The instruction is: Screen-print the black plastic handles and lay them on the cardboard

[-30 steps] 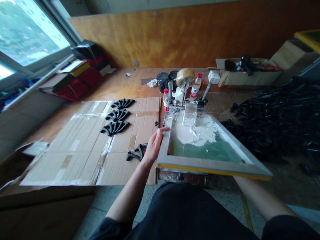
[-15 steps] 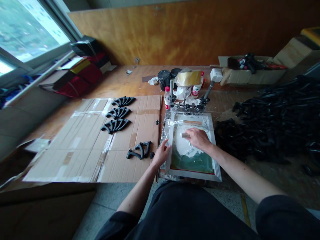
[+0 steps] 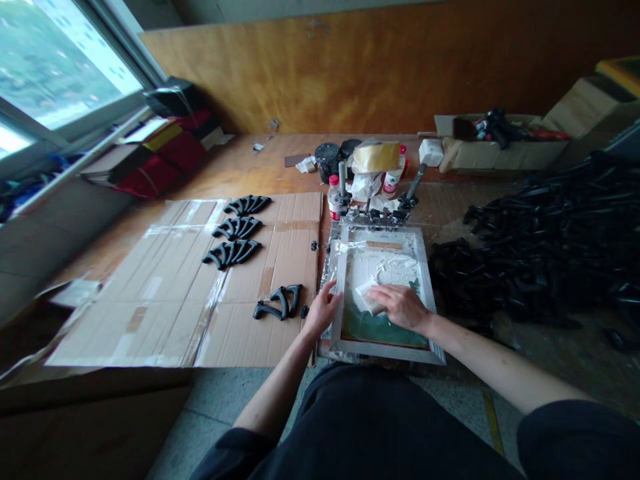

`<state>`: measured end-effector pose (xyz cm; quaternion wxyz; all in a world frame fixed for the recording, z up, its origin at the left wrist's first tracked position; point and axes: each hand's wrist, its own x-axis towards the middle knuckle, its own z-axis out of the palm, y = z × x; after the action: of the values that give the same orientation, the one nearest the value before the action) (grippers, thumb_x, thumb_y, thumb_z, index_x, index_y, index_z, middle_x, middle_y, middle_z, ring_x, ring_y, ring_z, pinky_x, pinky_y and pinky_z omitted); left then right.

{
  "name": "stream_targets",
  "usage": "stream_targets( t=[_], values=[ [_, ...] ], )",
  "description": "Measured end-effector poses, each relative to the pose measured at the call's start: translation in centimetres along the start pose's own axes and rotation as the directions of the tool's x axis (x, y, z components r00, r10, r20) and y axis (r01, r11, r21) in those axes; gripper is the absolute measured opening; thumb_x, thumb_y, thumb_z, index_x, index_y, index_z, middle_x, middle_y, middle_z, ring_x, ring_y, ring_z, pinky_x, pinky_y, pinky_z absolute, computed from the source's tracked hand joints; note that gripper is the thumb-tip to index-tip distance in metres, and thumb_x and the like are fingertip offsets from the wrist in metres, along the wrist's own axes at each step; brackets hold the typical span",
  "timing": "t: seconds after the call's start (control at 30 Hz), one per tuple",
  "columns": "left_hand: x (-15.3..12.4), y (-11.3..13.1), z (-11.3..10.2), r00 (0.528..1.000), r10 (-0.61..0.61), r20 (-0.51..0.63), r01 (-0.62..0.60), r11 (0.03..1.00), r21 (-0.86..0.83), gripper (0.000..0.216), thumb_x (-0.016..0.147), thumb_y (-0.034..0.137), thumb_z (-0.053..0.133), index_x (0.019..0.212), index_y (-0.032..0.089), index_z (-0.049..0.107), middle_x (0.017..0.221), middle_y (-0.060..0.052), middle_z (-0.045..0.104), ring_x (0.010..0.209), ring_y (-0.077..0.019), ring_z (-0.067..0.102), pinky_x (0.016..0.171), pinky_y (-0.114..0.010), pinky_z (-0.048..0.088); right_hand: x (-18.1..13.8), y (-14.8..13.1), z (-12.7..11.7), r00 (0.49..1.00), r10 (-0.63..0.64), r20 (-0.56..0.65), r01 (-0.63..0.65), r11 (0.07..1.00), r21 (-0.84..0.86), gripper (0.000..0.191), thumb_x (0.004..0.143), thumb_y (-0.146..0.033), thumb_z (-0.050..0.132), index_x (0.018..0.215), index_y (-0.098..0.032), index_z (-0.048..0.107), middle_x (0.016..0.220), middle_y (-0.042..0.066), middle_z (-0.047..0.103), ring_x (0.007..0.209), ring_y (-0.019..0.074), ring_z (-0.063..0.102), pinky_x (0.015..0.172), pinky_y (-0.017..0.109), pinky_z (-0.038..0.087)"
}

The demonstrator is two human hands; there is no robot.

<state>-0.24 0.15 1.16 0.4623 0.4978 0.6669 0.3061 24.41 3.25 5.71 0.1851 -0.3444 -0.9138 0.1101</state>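
A screen-printing frame (image 3: 429, 293) lies flat in its hinged clamp, with white ink (image 3: 384, 270) spread over the green mesh. My right hand (image 3: 400, 305) is closed on a small squeegee (image 3: 369, 301) pressed into the ink near the middle of the mesh. My left hand (image 3: 323, 308) rests on the frame's left rail, fingers curled over its edge. Two black curved plastic parts (image 3: 278, 302) lie on the cardboard just left of that hand.
Flattened cardboard (image 3: 165, 293) covers the bench to the left, bearing three rows of black parts (image 3: 235, 229). A big heap of black parts (image 3: 545, 233) fills the right. Ink pots (image 3: 327, 159), bottles and a tape roll (image 3: 377, 156) stand behind the clamp. Boxes (image 3: 500, 150) sit at back right.
The frame, raised a second ago, has come down flat. My right hand has since dragged the squeegee toward me across the mesh. My left hand stays on the left rail.
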Motion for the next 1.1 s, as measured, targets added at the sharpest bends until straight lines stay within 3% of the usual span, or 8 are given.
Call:
stream_targets(
  t=[0.13, 0.37, 0.6, 0.7, 0.8, 0.9, 0.97, 1.1],
  values=[
    [-0.1, 0.5, -0.2, 1.000, -0.027, 0.001, 0.027, 0.999, -0.031, 0.055, 0.084, 0.046, 0.057, 0.132, 0.019, 0.056, 0.065, 0.003, 0.056, 0.057, -0.0111, 0.050, 0.053, -0.021, 0.037, 0.7, 0.2, -0.9, 0.996, 0.057, 0.065, -0.061, 0.996, 0.063, 0.025, 0.081, -0.014, 0.063, 0.102, -0.025, 0.069, 0.098, 0.001, 0.073, 0.087, 0.0184, 0.068, 0.075, 0.028, 0.051],
    [-1.4, 4.8, -2.5, 0.995, 0.031, 0.090, -0.004, 0.960, -0.280, 0.065, 0.085, 0.059, 0.053, 0.137, 0.021, 0.050, 0.057, 0.007, 0.046, 0.046, -0.0078, 0.039, 0.045, -0.019, 0.030, 8.0, 5.2, -6.4, 0.920, 0.358, -0.160, -0.355, 0.934, 0.044, 0.053, 0.082, -0.035, 0.069, 0.133, -0.031, 0.056, 0.109, 0.005, 0.070, 0.087, 0.0221, 0.066, 0.076, 0.035, 0.052],
    [-0.2, 13.6, -3.9, 0.963, 0.237, -0.128, -0.267, 0.778, -0.569, 0.056, 0.090, 0.065, 0.039, 0.108, 0.018, 0.064, 0.084, -0.005, 0.065, 0.065, -0.0123, 0.058, 0.056, -0.023, 0.046, 0.7, 13.8, -8.7, 0.588, 0.714, -0.381, -0.665, 0.695, 0.276, 0.033, 0.093, -0.039, 0.043, 0.098, -0.017, 0.067, 0.081, 0.008, 0.068, 0.073, 0.0211, 0.062, 0.071, 0.037, 0.050],
    [1.2, 15.9, -3.5, 0.932, 0.322, -0.167, -0.355, 0.713, -0.604, 0.055, 0.091, 0.063, 0.037, 0.119, 0.020, 0.058, 0.107, -0.009, 0.066, 0.090, -0.0169, 0.064, 0.070, -0.027, 0.053, -1.4, 11.0, -3.8, 0.679, 0.689, -0.253, -0.647, 0.725, 0.236, 0.029, 0.089, -0.045, 0.052, 0.082, -0.020, 0.065, 0.078, 0.006, 0.066, 0.076, 0.0219, 0.062, 0.074, 0.037, 0.050],
    [1.1, 15.2, -2.0, 0.965, 0.227, -0.132, -0.259, 0.742, -0.619, 0.062, 0.090, 0.067, 0.035, 0.124, 0.018, 0.054, 0.111, -0.012, 0.067, 0.096, -0.0199, 0.066, 0.070, -0.029, 0.054, -1.4, 5.7, 1.1, 0.882, 0.466, -0.063, -0.465, 0.885, 0.037, 0.025, 0.086, -0.043, 0.061, 0.080, -0.019, 0.062, 0.092, 0.009, 0.065, 0.092, 0.0236, 0.060, 0.084, 0.036, 0.048],
    [-1.1, 11.6, 0.8, 0.982, -0.027, 0.188, 0.131, 0.813, -0.568, 0.068, 0.085, 0.070, 0.043, 0.119, 0.014, 0.056, 0.104, -0.016, 0.070, 0.087, -0.0231, 0.068, 0.062, -0.029, 0.054, -0.4, 1.0, 3.3, 0.857, 0.516, 0.008, -0.512, 0.851, -0.114, 0.013, 0.089, -0.029, 0.059, 0.084, -0.018, 0.059, 0.091, 0.012, 0.064, 0.093, 0.0245, 0.059, 0.082, 0.035, 0.046],
    [-3.0, 8.8, 2.9, 0.892, -0.173, 0.418, 0.382, 0.784, -0.489, 0.066, 0.082, 0.070, 0.049, 0.114, 0.013, 0.059, 0.101, -0.016, 0.071, 0.084, -0.0244, 0.069, 0.061, -0.031, 0.055, 0.3, -1.5, 3.7, 0.834, 0.552, 0.010, -0.549, 0.830, -0.099, 0.010, 0.092, -0.026, 0.055, 0.088, -0.017, 0.058, 0.090, 0.013, 0.065, 0.092, 0.0248, 0.059, 0.080, 0.034, 0.045],
    [-5.4, 4.7, 4.2, 0.894, -0.250, 0.373, 0.441, 0.647, -0.623, 0.049, 0.082, 0.060, 0.058, 0.096, 0.014, 0.060, 0.100, -0.013, 0.071, 0.081, -0.0202, 0.070, 0.065, -0.030, 0.056, 0.9, -3.0, 3.1, 0.962, 0.265, 0.063, -0.272, 0.950, 0.152, 0.008, 0.093, -0.020, 0.052, 0.089, -0.019, 0.058, 0.094, 0.008, 0.066, 0.096, 0.0199, 0.059, 0.085, 0.030, 0.044]
  ],
)
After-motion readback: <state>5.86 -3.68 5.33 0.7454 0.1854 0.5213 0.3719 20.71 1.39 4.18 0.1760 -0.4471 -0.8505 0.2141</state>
